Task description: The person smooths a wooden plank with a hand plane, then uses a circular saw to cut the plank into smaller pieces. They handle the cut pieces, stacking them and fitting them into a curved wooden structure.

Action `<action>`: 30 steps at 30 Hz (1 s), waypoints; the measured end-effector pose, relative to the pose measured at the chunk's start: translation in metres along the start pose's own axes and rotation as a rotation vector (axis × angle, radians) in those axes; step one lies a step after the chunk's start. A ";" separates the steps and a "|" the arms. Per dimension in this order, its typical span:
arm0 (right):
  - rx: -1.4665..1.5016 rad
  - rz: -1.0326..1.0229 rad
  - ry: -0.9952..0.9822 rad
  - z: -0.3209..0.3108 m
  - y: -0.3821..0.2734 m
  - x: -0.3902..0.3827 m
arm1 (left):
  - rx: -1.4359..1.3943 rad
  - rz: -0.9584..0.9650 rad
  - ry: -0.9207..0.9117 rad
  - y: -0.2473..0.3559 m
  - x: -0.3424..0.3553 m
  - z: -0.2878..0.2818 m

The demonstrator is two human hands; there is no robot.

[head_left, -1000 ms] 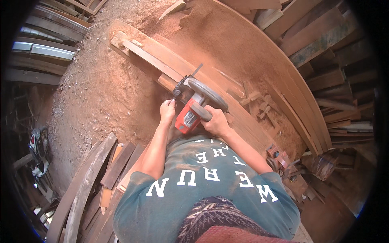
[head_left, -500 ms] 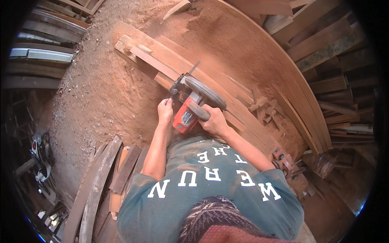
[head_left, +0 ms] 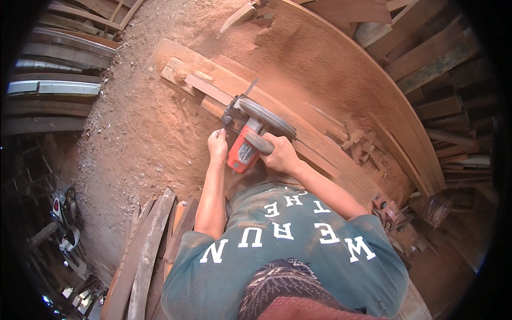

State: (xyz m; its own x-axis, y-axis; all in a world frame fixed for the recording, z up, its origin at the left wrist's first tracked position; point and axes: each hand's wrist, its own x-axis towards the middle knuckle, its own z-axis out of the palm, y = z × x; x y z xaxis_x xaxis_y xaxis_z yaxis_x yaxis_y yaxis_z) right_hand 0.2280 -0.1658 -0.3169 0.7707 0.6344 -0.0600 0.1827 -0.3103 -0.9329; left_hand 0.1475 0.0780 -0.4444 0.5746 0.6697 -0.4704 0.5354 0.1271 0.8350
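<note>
A red and grey circular saw point(head_left: 242, 150) rests on a long wooden board point(head_left: 320, 160) that runs from the upper left to the lower right. Its round dark blade guard point(head_left: 271, 120) faces away from me. My right hand point(head_left: 282, 154) is wrapped round the saw's grey rear handle. With fingers pinched together, my left hand point(head_left: 217, 144) is at the black front edge of the saw's base; the exact grip is partly hidden. A narrow wooden strip point(head_left: 208, 88) lies on the board just ahead of the saw. The blade's cutting edge is out of sight.
Reddish sawdust point(head_left: 314, 64) covers the ground around the board. Wood offcuts point(head_left: 365, 143) lie to its right, beside a long curved plank point(head_left: 384, 74). Stacked planks point(head_left: 144, 250) stand near my left side, more timber point(head_left: 437, 69) at the far right. A motorbike point(head_left: 64, 213) is at the left.
The saw has moved along the board toward the upper left, closer to the narrow strip's far end. Both hands have gone with it. The whole view has shifted slightly.
</note>
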 end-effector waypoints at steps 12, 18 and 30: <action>0.003 -0.072 0.030 -0.001 0.000 0.000 | 0.027 0.108 0.017 -0.002 0.011 -0.001; -0.001 -0.062 0.017 -0.001 0.000 0.001 | 0.024 0.122 0.016 -0.004 0.018 -0.005; 0.000 -0.113 0.042 0.002 0.004 0.003 | -0.004 0.174 0.027 -0.003 0.032 -0.013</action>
State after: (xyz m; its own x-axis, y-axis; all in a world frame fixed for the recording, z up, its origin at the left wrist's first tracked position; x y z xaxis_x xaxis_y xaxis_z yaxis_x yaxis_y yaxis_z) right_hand 0.2300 -0.1636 -0.3218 0.7699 0.6353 0.0602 0.2699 -0.2387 -0.9328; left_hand 0.1563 0.1084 -0.4587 0.6413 0.7016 -0.3107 0.4266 0.0106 0.9044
